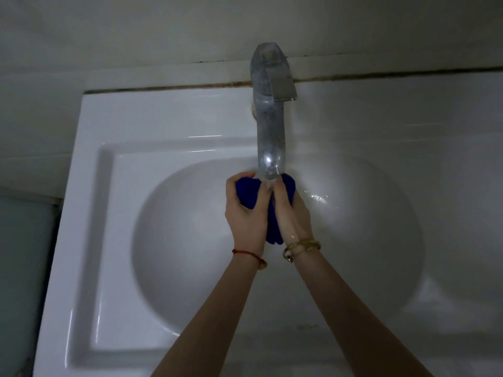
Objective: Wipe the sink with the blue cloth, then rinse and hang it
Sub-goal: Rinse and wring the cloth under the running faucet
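Reaching out over the sink [89, 240], both arms stretched forward and met under the tap [269, 126]. The left hand [245, 210] had its fingers and thumb curled round the bunched top of the blue cloth [249, 193]. The right hand [291, 213] was pressed against the other side, fingers wrapped round it too. A red string [246, 253] sat on the left wrist, and gold bangles [300, 247] on the right.

The sink was white, with a round bowl, and sat against a pale wall [136, 31]. The room was dim.

The cloth was squeezed into a long roll. It ran from the tap's mouth back toward the person, with its tail hanging between the wrists. Water fell on its top.
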